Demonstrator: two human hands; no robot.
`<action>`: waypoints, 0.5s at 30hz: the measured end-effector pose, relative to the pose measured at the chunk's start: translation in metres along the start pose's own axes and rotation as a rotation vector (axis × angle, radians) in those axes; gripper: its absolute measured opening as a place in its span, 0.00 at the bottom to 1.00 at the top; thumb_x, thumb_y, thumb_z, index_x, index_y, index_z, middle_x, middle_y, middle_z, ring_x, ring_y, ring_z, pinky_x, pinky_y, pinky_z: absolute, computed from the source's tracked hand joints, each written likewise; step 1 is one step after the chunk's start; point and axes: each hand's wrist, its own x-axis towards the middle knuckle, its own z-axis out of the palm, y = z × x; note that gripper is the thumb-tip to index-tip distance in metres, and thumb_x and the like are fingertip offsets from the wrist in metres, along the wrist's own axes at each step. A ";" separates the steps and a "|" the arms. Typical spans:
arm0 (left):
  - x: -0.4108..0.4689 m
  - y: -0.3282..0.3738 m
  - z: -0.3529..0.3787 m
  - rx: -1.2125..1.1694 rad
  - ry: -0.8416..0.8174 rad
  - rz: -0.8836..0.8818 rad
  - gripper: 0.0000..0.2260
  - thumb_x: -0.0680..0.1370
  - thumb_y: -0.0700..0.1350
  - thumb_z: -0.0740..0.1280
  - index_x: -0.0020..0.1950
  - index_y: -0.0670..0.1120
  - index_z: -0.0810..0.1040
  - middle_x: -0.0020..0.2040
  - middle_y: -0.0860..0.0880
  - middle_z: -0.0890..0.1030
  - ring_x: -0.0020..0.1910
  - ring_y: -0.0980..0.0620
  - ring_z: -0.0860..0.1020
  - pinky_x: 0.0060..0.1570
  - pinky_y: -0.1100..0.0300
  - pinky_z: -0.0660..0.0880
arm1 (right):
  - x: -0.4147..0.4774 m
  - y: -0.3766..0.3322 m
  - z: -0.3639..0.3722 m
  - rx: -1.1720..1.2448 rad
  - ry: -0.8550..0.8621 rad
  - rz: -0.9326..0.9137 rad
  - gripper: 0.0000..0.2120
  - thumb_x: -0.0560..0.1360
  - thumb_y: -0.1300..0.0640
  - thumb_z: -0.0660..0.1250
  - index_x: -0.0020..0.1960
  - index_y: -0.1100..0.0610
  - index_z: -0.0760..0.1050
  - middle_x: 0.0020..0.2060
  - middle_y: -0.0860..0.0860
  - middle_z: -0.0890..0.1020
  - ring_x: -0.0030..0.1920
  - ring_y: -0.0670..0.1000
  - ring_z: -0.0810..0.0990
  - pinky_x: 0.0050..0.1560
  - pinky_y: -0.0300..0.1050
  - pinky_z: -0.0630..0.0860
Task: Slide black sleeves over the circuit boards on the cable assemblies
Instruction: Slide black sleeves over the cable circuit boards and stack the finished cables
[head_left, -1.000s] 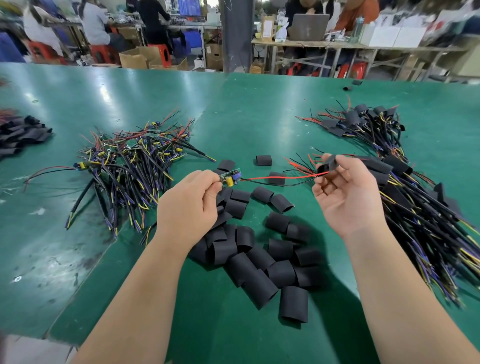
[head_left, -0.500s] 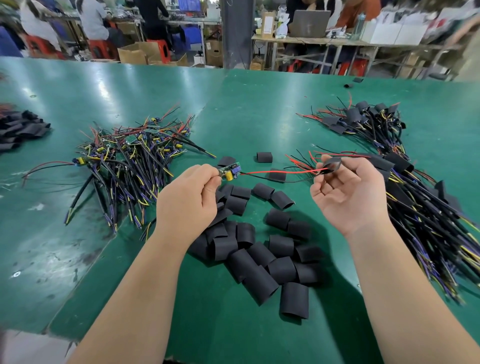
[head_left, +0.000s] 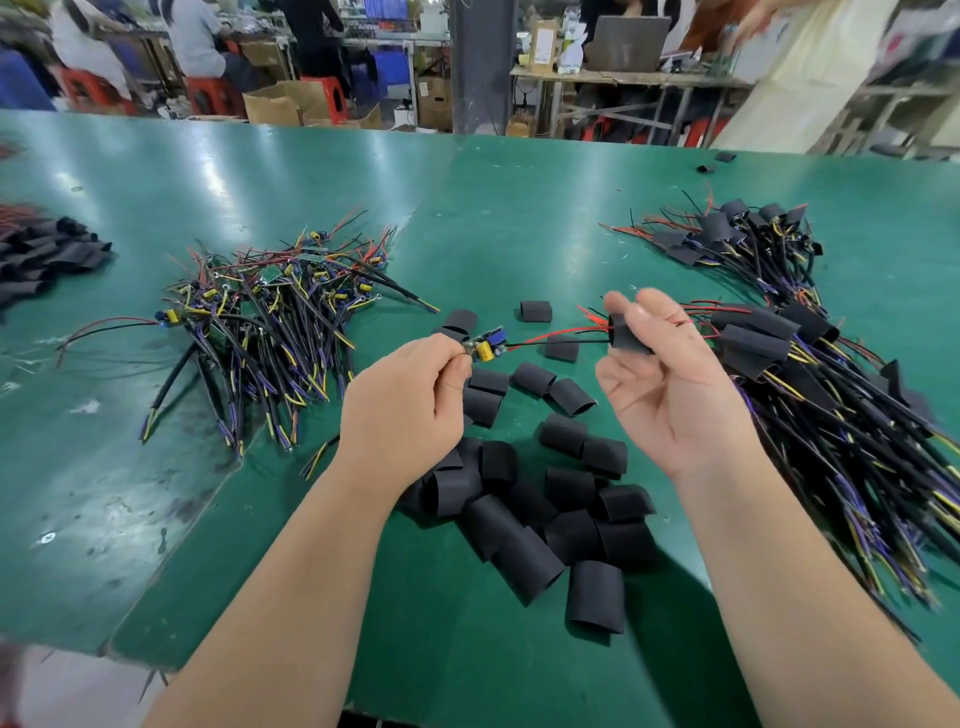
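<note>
The small green circuit board w/ a yellow capacitor (head_left: 485, 347) is pinched at its near end by the fingertips of the left hand (head_left: 410, 405) and held above the green-topped work table (head_left: 467, 208). Thin red and black lead wires (head_left: 550, 340) are run from it to the right hand (head_left: 670, 395). There a short black tubular sleeve (head_left: 626, 335) is gripped btw thumb and forefinger, w/ the other fingers left loose. The sleeve is threaded on the wires, apart from the board.

Risks: the sleeve mouth looks partly flattened, so it may be caught on the capacitor or a board corner. If it is forced, the wires may be kinked or strained at their joints. The board may also be tugged out of so light a pinch.

Hard to make out: the left fingertips are hidden behind the back of the hand, so the hold can't be fully judged. The rest of that cable is covered by the hand. Whether both wires are passed right through the sleeve can't be confirmed. Only red tips are seen beyond the right fingers.
</note>
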 end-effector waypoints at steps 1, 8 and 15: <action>0.000 0.001 0.001 -0.007 -0.021 0.004 0.09 0.77 0.45 0.59 0.42 0.44 0.77 0.34 0.53 0.75 0.35 0.47 0.73 0.33 0.54 0.69 | -0.001 0.000 0.002 0.038 -0.030 0.001 0.07 0.68 0.64 0.68 0.41 0.53 0.76 0.40 0.53 0.83 0.23 0.42 0.69 0.28 0.32 0.65; 0.000 0.007 0.003 -0.097 -0.050 0.024 0.09 0.77 0.45 0.60 0.41 0.45 0.78 0.32 0.55 0.73 0.31 0.53 0.68 0.32 0.58 0.64 | -0.003 -0.006 0.002 0.028 -0.163 -0.045 0.11 0.66 0.67 0.74 0.46 0.57 0.79 0.46 0.57 0.82 0.29 0.42 0.75 0.34 0.33 0.73; -0.003 0.017 0.005 -0.322 -0.021 0.068 0.08 0.78 0.41 0.62 0.41 0.43 0.77 0.30 0.59 0.69 0.31 0.59 0.67 0.33 0.65 0.63 | -0.005 0.011 0.003 -0.312 -0.195 -0.018 0.11 0.67 0.65 0.67 0.46 0.56 0.83 0.46 0.55 0.84 0.37 0.46 0.76 0.37 0.32 0.75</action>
